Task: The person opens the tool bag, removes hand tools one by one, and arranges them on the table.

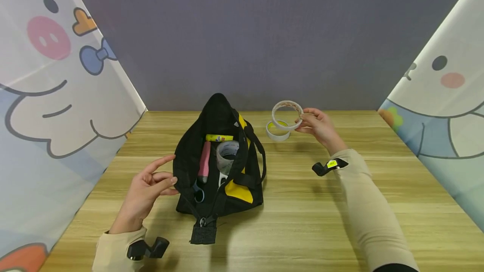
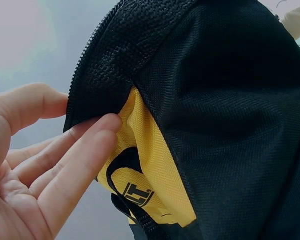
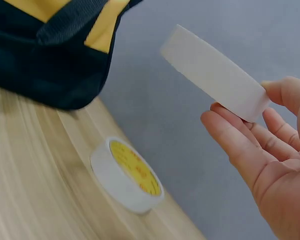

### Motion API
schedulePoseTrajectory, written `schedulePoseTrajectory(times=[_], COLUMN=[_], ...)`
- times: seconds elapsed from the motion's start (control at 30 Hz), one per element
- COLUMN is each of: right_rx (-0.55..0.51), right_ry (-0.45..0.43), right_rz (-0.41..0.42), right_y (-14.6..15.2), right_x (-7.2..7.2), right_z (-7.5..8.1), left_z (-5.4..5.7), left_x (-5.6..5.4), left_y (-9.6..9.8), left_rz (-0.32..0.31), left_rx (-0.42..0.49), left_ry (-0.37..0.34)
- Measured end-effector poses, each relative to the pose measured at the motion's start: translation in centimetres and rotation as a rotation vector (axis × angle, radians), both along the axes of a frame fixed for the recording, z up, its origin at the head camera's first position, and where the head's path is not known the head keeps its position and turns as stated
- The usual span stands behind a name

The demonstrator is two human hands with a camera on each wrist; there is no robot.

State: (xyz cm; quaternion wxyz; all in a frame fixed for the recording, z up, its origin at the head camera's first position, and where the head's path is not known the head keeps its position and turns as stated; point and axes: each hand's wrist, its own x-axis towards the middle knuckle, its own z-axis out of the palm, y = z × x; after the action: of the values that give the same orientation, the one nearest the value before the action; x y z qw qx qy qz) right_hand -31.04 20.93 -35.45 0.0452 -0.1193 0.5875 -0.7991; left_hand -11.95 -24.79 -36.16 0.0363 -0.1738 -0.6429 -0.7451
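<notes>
A black and yellow tool bag stands on the table with its zippered mouth spread wide. My left hand pinches the bag's left rim; in the left wrist view the zippered edge passes between thumb and fingers. Up in the air right of the bag, my right hand pinches a roll of white tape by its side. Below that roll, a second white tape roll with a yellow inner core lies on the table. Inside the bag are a wide clear tape roll, a pink-handled tool and a yellow tube.
Deeper in the bag, a blue loop-shaped handle shows partly. A strap hangs off the bag's right side, and a black end tab juts toward the front. The wooden table meets a grey wall at the back.
</notes>
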Motion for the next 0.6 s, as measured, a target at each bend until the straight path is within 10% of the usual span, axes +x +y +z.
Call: schedulePoseTrajectory(times=[0.6], right_rx=[-0.141], right_ry=[-0.076], right_rz=[-0.045], right_y=[3.3], right_x=[-0.8], right_z=[-2.9], left_z=[0.0], left_x=[-0.1], left_y=[-0.1], left_rz=[-0.006], left_rx=[-0.008], left_ry=[0.012])
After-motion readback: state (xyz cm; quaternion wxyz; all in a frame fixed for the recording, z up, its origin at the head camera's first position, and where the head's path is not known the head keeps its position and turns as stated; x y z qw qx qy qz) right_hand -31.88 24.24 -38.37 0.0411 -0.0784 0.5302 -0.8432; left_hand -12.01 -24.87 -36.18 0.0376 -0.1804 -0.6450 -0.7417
